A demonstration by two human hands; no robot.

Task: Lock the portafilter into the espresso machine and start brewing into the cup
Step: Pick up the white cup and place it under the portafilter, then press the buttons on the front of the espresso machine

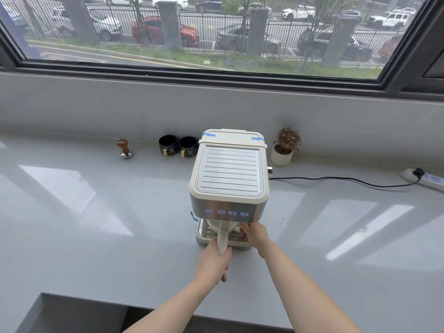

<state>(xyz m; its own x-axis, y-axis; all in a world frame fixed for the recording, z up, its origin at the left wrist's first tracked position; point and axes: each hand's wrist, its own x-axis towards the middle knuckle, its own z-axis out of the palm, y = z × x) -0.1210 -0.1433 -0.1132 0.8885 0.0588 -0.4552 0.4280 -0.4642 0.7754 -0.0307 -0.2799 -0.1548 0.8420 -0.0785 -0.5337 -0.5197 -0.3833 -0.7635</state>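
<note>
A cream and steel espresso machine (pixel 229 174) stands mid-counter with several lit blue buttons (pixel 227 212) on its front panel. The cream portafilter (pixel 222 236) sits under the brew head, its handle pointing toward me. My left hand (pixel 215 260) is wrapped around that handle's end. My right hand (pixel 253 234) reaches under the machine's right front, over the drip tray (pixel 204 236); what its fingers touch is hidden. Two black cups (pixel 179 145) stand behind the machine on the left. No cup shows on the tray.
A wooden-handled tamper (pixel 125 149) stands at the back left. A small potted plant (pixel 284 146) sits right of the machine. A black cord (pixel 348 181) runs to a power strip (pixel 425 179) at far right. The counter's front edge has a cut-out at lower left.
</note>
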